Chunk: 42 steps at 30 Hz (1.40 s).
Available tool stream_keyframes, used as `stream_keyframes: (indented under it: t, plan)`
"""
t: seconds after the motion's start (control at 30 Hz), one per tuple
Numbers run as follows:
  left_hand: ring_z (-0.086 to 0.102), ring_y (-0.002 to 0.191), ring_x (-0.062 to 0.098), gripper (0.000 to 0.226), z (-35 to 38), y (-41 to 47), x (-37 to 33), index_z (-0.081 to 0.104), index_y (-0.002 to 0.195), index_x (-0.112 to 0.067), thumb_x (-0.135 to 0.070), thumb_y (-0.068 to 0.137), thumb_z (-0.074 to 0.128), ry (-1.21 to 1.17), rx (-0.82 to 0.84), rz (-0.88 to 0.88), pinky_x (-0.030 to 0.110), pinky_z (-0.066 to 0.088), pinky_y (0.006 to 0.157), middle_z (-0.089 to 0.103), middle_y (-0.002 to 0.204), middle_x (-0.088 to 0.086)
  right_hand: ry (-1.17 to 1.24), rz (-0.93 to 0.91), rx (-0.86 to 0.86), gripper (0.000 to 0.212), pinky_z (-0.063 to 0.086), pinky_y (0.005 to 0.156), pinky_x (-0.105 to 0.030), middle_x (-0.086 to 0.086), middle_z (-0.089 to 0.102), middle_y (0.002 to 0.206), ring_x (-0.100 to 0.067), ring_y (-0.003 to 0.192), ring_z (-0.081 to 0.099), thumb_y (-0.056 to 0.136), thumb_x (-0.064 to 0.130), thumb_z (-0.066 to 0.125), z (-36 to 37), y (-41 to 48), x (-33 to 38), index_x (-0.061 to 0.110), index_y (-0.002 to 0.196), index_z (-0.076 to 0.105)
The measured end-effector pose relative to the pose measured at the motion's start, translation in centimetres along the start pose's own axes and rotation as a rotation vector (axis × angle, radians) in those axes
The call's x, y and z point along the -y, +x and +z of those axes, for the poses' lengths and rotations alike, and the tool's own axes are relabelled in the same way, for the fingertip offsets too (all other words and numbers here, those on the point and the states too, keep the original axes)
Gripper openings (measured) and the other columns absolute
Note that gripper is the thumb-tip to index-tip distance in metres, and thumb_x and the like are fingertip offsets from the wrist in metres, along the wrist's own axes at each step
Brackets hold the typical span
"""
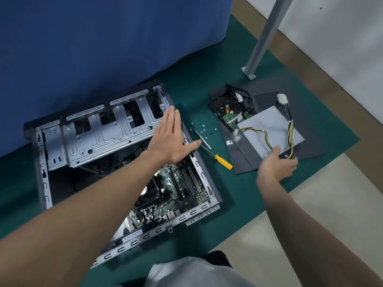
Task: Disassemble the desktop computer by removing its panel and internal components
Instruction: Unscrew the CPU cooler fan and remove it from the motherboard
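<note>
An opened desktop case (49, 183) lies on its side on the green mat, its motherboard (178, 187) and metal drive cage (103, 133) exposed. My left hand (172, 139) hovers flat with straight fingers over the case's right edge. To the right, the removed dark side panel (244, 160) lies flat, carrying a hard drive (226, 108) and a grey power supply (269, 127). My right hand (277, 164) is at the power supply's near corner, with the yellow and black cables (290, 137) beside its fingers. Whether it holds them is unclear.
A yellow-handled screwdriver (221, 161) and several loose screws (204, 130) lie on the mat (238, 193) between case and panel. A blue cloth (103, 48) hangs behind the case. A grey metal post (263, 38) stands at the back right.
</note>
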<state>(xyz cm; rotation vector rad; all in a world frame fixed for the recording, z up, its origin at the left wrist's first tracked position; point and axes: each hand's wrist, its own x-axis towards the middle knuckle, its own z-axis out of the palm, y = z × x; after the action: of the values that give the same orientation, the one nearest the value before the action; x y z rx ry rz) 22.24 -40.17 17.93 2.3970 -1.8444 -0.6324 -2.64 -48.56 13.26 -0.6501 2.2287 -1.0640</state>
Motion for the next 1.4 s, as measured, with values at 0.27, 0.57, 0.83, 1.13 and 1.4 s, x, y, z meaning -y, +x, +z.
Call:
stream_keyframes:
  t: [0.27, 0.57, 0.83, 1.13, 1.4]
  plan:
    - [-0.019, 0.145, 0.011, 0.082, 0.1, -1.6, 3.9, -0.014, 0.152, -0.025, -0.073, 0.091, 0.011, -0.006, -0.100, -0.011, 0.031, -0.012, 0.113, -0.020, 0.159, -0.003, -0.303, -1.040, 0.222, 0.037, 0.027, 0.091, -0.039, -0.016, 0.048, 0.129, -0.028, 0.113, 0.036, 0.089, 0.020, 0.058, 0.7, -7.6, -2.0, 0.005, 0.122, 0.052]
    - [-0.014, 0.147, 0.011, 0.073, -0.1, -3.6, 8.5, -0.011, 0.152, -0.034, -0.069, 0.090, 0.008, 0.003, -0.062, 0.008, 0.032, -0.008, 0.116, -0.014, 0.160, -0.008, -1.110, -0.928, 0.730, 0.029, 0.047, 0.084, -0.041, -0.018, 0.058, 0.114, -0.037, 0.107, 0.055, 0.089, 0.018, 0.059, 4.8, -7.6, -0.5, 0.003, 0.113, 0.053]
    - [-0.015, 0.146, 0.008, 0.068, -0.3, -4.3, 9.6, -0.006, 0.152, -0.036, -0.063, 0.095, 0.019, -0.035, -0.043, 0.038, 0.029, -0.011, 0.114, -0.014, 0.160, -0.011, -1.375, -0.981, 0.675, 0.035, 0.044, 0.091, -0.040, -0.019, 0.057, 0.116, -0.035, 0.114, 0.049, 0.088, 0.023, 0.062, 4.9, -6.3, -2.0, 0.002, 0.116, 0.055]
    - [-0.014, 0.146, 0.010, 0.065, -0.5, -5.3, 10.0, -0.003, 0.153, -0.035, -0.056, 0.099, 0.026, -0.041, -0.037, 0.031, 0.030, -0.010, 0.114, -0.011, 0.161, -0.007, -0.755, -0.870, 0.683, 0.029, 0.038, 0.090, -0.046, -0.022, 0.046, 0.122, -0.041, 0.107, 0.049, 0.093, 0.013, 0.053, 4.4, -7.7, 2.0, -0.002, 0.117, 0.045]
    - [0.011, 0.148, 0.017, 0.060, -0.1, -8.7, 9.0, 0.023, 0.152, -0.013, -0.033, 0.100, 0.046, -0.087, -0.248, 0.005, 0.031, 0.004, 0.119, 0.017, 0.160, 0.003, -0.265, -0.973, 0.938, 0.013, 0.049, 0.079, -0.040, 0.004, 0.058, 0.086, -0.022, 0.086, 0.062, 0.092, 0.023, 0.057, 2.3, -14.5, 8.4, 0.014, 0.101, 0.054]
